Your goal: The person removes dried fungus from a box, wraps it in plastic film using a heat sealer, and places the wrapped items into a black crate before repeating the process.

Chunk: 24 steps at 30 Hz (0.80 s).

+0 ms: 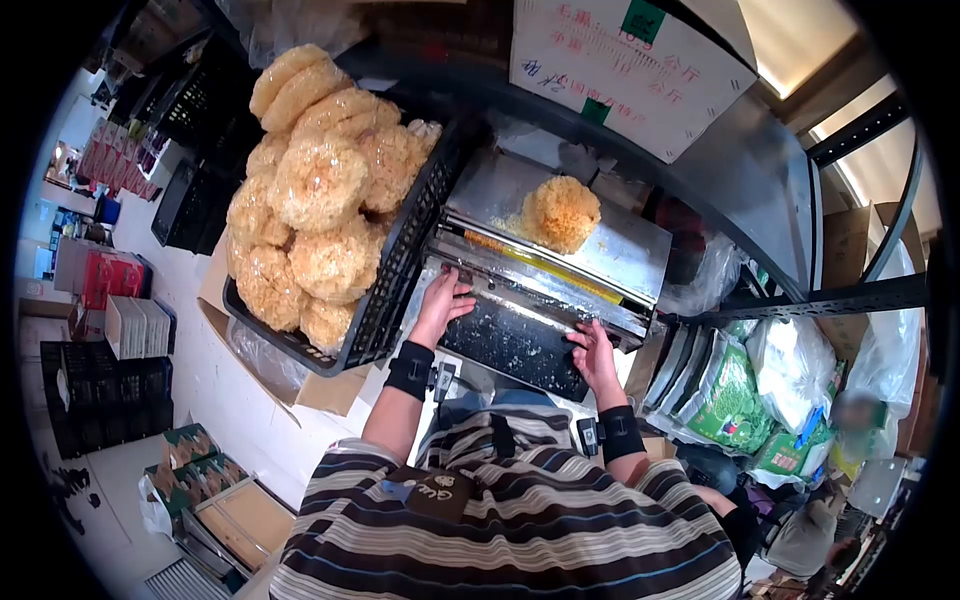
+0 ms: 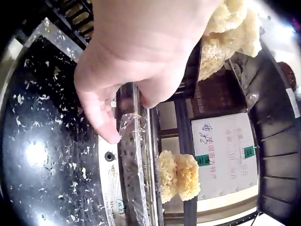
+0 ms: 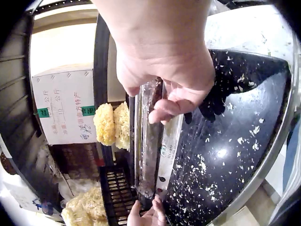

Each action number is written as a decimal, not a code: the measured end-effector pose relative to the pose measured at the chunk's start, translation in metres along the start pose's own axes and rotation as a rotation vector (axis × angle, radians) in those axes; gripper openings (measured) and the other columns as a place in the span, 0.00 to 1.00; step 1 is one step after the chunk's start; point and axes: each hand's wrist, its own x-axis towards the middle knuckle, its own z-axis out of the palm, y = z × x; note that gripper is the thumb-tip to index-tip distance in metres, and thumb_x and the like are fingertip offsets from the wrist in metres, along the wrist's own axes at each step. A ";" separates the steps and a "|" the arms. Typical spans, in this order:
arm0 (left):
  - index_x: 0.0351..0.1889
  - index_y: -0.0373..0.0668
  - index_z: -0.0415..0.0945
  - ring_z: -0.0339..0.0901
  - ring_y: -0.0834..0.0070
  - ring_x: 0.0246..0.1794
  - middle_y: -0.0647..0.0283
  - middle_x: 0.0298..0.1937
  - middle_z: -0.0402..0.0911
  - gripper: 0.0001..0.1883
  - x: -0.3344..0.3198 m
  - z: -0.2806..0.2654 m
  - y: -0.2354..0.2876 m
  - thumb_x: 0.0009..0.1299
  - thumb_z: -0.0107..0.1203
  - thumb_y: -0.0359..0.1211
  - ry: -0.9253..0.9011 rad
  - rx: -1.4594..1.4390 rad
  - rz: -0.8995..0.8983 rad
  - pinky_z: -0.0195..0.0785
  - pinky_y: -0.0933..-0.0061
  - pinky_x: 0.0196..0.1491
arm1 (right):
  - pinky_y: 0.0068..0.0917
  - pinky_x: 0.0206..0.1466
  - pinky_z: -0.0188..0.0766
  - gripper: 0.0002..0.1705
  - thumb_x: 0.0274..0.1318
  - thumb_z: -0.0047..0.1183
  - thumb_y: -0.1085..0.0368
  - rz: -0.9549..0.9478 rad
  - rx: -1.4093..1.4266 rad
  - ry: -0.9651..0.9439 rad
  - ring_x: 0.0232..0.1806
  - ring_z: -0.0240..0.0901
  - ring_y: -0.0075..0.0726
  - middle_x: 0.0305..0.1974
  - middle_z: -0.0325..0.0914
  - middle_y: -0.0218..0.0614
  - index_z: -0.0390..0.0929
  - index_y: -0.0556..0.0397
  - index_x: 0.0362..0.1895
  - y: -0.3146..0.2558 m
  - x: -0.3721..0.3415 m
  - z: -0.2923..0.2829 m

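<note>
A film-wrapping machine (image 1: 640,250) stands in front of me, a strip of clear plastic film (image 2: 134,155) along its front. My left hand (image 1: 440,305) pinches the film near the left end, thumb behind and fingers in front. At the other end my right hand (image 1: 597,358) holds it likewise, its fingers (image 3: 164,110) curled over the film's edge. Behind the film, a frilly pale-yellow dried snow fungus (image 1: 562,214) rests on the metal top. The black hot plate (image 1: 515,345), sprinkled with pale crumbs, lies below and between the hands.
A black plastic crate (image 1: 400,290) heaped with wrapped snow fungus (image 1: 320,185) stands close on the left. At the back is a white carton (image 1: 630,75) with printed writing. Metal shelving (image 1: 750,190) and green bags (image 1: 735,400) flank the right side.
</note>
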 end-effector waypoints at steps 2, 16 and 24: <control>0.58 0.37 0.64 0.82 0.61 0.39 0.52 0.45 0.77 0.26 0.007 0.001 -0.005 0.74 0.50 0.49 -0.049 -0.020 0.008 0.79 0.65 0.42 | 0.20 0.17 0.63 0.26 0.65 0.47 0.42 -0.060 0.079 0.020 0.15 0.71 0.28 0.30 0.82 0.40 0.72 0.54 0.48 0.004 0.009 0.001; 0.40 0.42 0.70 0.80 0.70 0.37 0.62 0.36 0.77 0.08 0.022 0.013 -0.013 0.76 0.48 0.37 0.060 -0.059 0.166 0.76 0.69 0.42 | 0.18 0.19 0.63 0.16 0.68 0.49 0.54 -0.138 0.028 -0.087 0.16 0.66 0.20 0.19 0.74 0.26 0.76 0.51 0.33 -0.001 0.009 -0.008; 0.39 0.44 0.71 0.75 0.71 0.36 0.64 0.35 0.75 0.03 0.009 0.031 0.005 0.74 0.49 0.31 -0.134 -0.527 0.196 0.73 0.66 0.45 | 0.24 0.29 0.59 0.20 0.67 0.42 0.59 0.013 0.419 -0.568 0.24 0.59 0.26 0.23 0.64 0.29 0.61 0.45 0.19 -0.046 0.016 0.004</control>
